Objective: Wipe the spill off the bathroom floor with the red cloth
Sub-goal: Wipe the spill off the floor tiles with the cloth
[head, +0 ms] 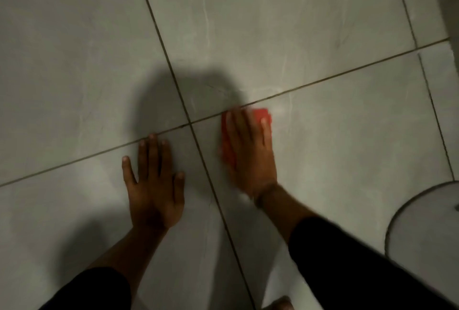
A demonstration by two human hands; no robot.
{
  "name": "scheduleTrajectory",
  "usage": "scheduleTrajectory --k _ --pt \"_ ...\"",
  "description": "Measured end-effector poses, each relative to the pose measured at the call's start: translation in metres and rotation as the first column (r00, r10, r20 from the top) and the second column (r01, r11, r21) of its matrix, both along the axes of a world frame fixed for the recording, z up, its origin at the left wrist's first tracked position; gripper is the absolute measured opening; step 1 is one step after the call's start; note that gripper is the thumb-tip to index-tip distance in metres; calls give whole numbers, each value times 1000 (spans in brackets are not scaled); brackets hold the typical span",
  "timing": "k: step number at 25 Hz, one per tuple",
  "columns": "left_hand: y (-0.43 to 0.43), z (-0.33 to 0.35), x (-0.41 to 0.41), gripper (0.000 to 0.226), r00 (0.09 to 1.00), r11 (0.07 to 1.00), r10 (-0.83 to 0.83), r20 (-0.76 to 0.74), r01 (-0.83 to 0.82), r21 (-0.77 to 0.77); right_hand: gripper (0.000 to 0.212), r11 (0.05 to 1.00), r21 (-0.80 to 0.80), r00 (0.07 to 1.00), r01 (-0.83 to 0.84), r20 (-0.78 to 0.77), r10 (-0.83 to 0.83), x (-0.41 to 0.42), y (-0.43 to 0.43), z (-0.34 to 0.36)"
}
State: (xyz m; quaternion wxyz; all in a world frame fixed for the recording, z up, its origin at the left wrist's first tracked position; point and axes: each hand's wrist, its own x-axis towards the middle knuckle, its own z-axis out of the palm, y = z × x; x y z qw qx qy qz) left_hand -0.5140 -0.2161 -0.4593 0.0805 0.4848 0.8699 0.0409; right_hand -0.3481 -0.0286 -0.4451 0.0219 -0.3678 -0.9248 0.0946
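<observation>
No containers in view; only grey tiled floor (273,24), crossed by dark grout lines (159,36) meeting just between the hands.

Right hand (250,153) pressed flat, palm down, on the red cloth (260,115), fingers stretched forward over it rather than curled round it. Cloth flat on the floor beneath that hand, showing red past the fingertips and along the hand's left edge, its far end just short of the grout line running left to right. Edges blurred, so folds hard to tell. Faint pale smear (280,108) on the tile just right of the cloth; whether wet or only a sheen, cannot tell.

Left hand (154,180) spread wide and empty, palm flat on the neighbouring tile, fingertips touching the same grout line, well apart from the cloth. Dark sleeves (347,260) on both forearms, pushed back from the wrists.

Large soft shadow (159,101) on the floor ahead of the left hand. Curved pale base of some fixture (427,230) at lower right, near the right forearm but apart from the cloth. A bare toe or foot (280,304) at the bottom edge, mostly cut off.
</observation>
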Motion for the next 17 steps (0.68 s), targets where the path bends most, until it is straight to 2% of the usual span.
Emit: scheduleTrajectory --k 2,4,6,8,10,13,15,17 --pt "1 1 0 76 1000 1000 2 -5 -2 -3 77 992 -96 995 -81 48 86 62 -68 9" --pt "2 3 0 76 1000 1000 3 9 -3 0 75 995 -88 987 -42 154 55 124 -69 22" --pt "4 4 1 75 1000 1000 15 4 -15 4 76 977 -93 970 190 173 -172 132 -9 23" --pt "3 3 1 75 1000 1000 19 3 -19 -1 76 935 -59 933 350 104 -343 77 68 24" --pt "5 4 1 75 1000 1000 6 -2 -6 1 74 973 -27 973 230 11 -229 -13 111 26" --pt "4 3 0 74 999 999 33 -14 -33 -16 74 992 -50 993 -119 -14 119 -119 44 20" --pt "3 4 2 73 1000 1000 27 2 -27 -10 72 954 -86 957 -289 0 290 -135 -1 18" --pt "5 5 2 74 1000 1000 15 -11 -15 -4 63 922 -22 920 -385 -83 383 -131 30 22"
